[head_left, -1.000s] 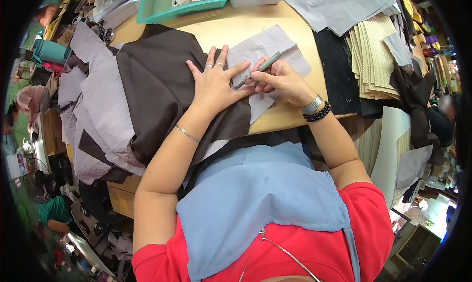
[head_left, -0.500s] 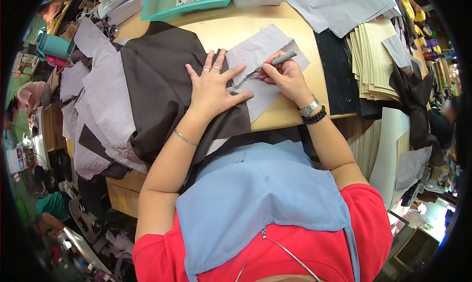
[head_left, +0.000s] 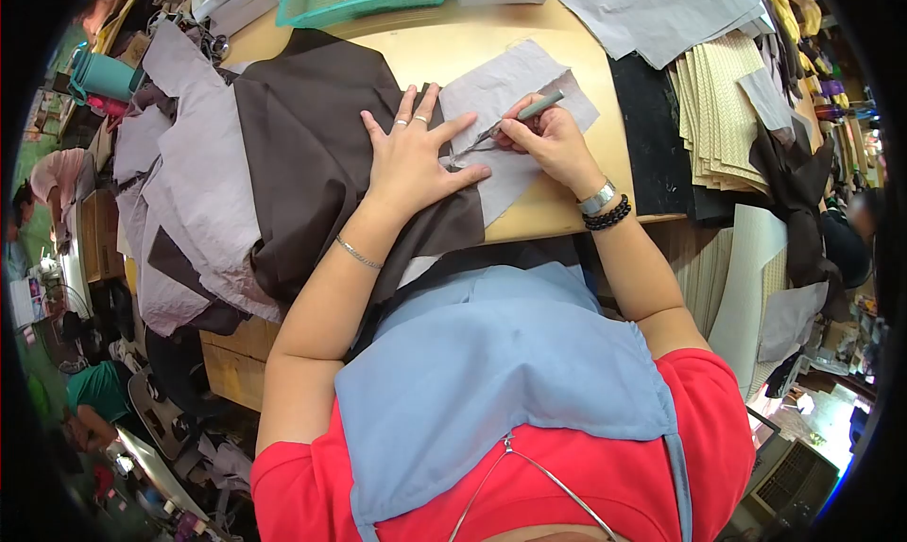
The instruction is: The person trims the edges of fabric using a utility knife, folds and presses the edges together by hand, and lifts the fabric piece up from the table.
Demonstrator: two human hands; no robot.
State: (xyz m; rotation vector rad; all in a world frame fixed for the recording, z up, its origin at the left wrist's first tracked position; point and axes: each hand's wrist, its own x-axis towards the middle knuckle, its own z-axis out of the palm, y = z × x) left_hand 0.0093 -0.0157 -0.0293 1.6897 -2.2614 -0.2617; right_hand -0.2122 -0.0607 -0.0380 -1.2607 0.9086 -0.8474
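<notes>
My left hand (head_left: 411,164) lies flat with its fingers spread, pressing on the edge of a dark brown piece of material (head_left: 316,131) and the thin grey sheet (head_left: 491,79) beside it. Between the fingers of my right hand (head_left: 556,147) is a slim pen-like tool with a grey-green handle (head_left: 540,104). Its thin dark tip points left and down, close to the gap between my left thumb and forefinger. Whether the tip touches the sheet is hard to make out. The brown material drapes over the table's left side.
A green plastic basket (head_left: 368,11) with small white pieces stands at the far edge of the wooden table (head_left: 605,88). To the right lie a stack of yellowish patterned sheets (head_left: 723,117) and large grey sheets (head_left: 661,13). Wrinkled grey material (head_left: 203,183) hangs at the left.
My right hand has lowered slightly, and the tool's tip has moved left and down toward my left hand. My left hand stays spread in nearly the same place.
</notes>
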